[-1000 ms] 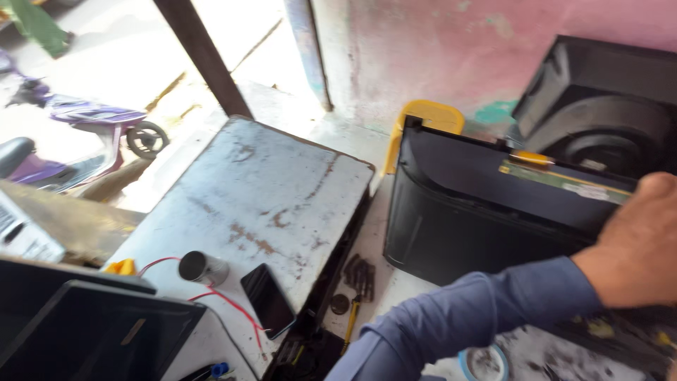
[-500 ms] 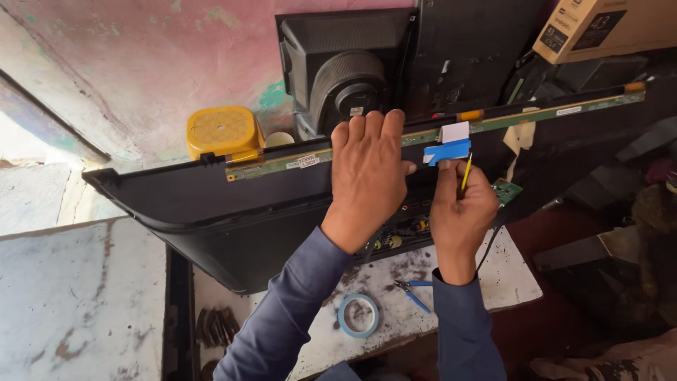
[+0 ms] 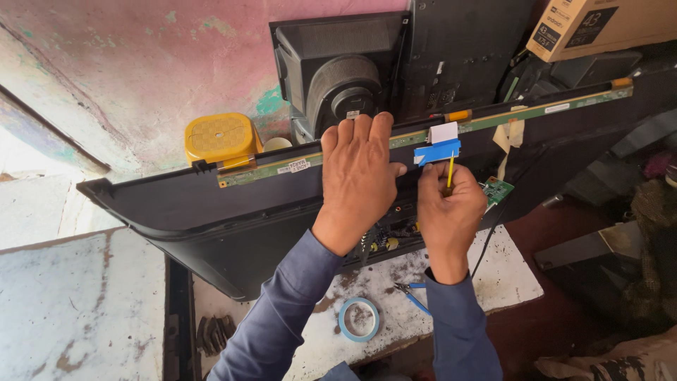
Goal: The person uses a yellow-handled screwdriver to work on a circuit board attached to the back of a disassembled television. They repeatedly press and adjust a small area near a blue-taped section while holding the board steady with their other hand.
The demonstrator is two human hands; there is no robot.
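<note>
Circuit strip (image 3: pixel 536 111) | lengthwise left-right | left hand (image 3: pixel 360 176) flat on it

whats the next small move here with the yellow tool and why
Probably ease the tip of the yellow tool up to the blue tab on the long green strip. The right hand holds the tool just beneath that tab, while the left hand already presses flat on the black panel, steadying it.
</note>
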